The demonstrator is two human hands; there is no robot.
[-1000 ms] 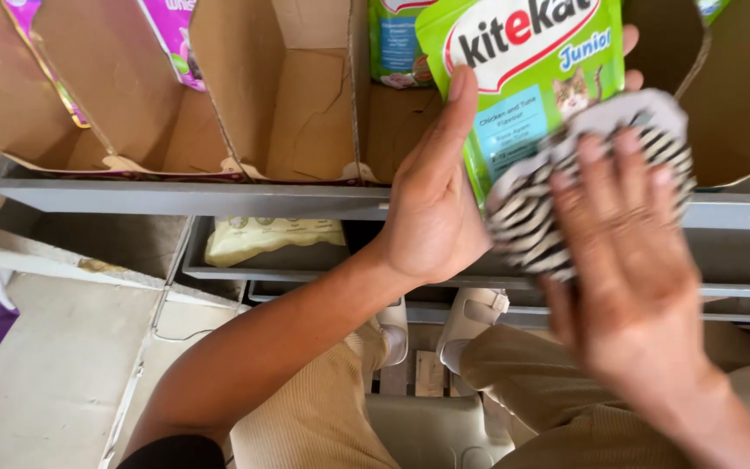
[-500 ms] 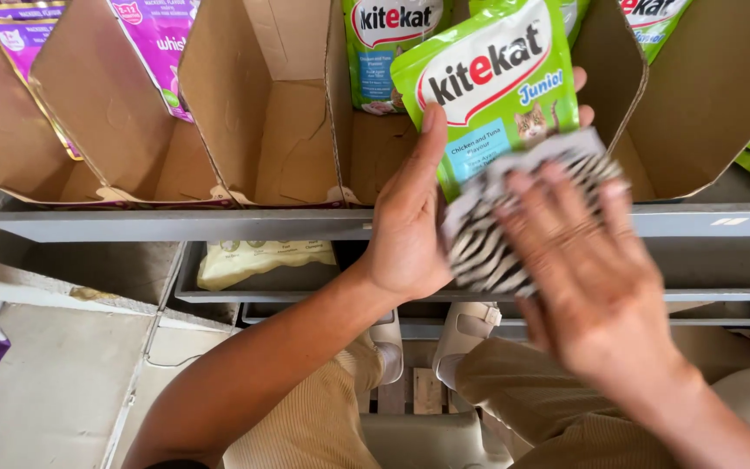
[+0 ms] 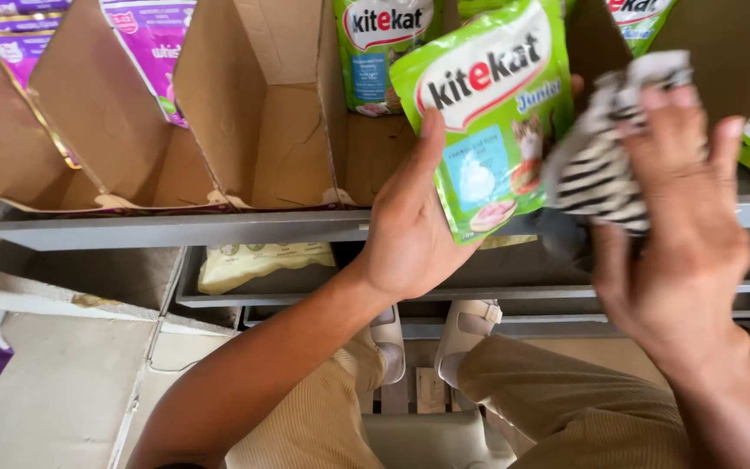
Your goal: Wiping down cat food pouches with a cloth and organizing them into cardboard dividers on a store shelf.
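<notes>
1. Green pet-food pouch (image 3: 492, 113), held up centre, white oval label
2. Matching green pouch (image 3: 379, 52) behind it in a cardboard tray
3. Purple pouches (image 3: 145, 43) upper left
4. Pale yellow bag (image 3: 262, 260) on the lower shelf

Even, soft daylight fills the view, bright on the glossy green pouch (image 3: 492, 113), which shows mild sheen but no harsh glare. The cardboard dividers (image 3: 253, 104) are evenly lit, while the lower shelf (image 3: 262, 278) sits in deep shadow. The right hand (image 3: 670, 234) and its striped cloth (image 3: 605, 165) are smeared by motion blur; the left hand (image 3: 410, 234) is sharp. Edges bend slightly from the wide lens.
</notes>
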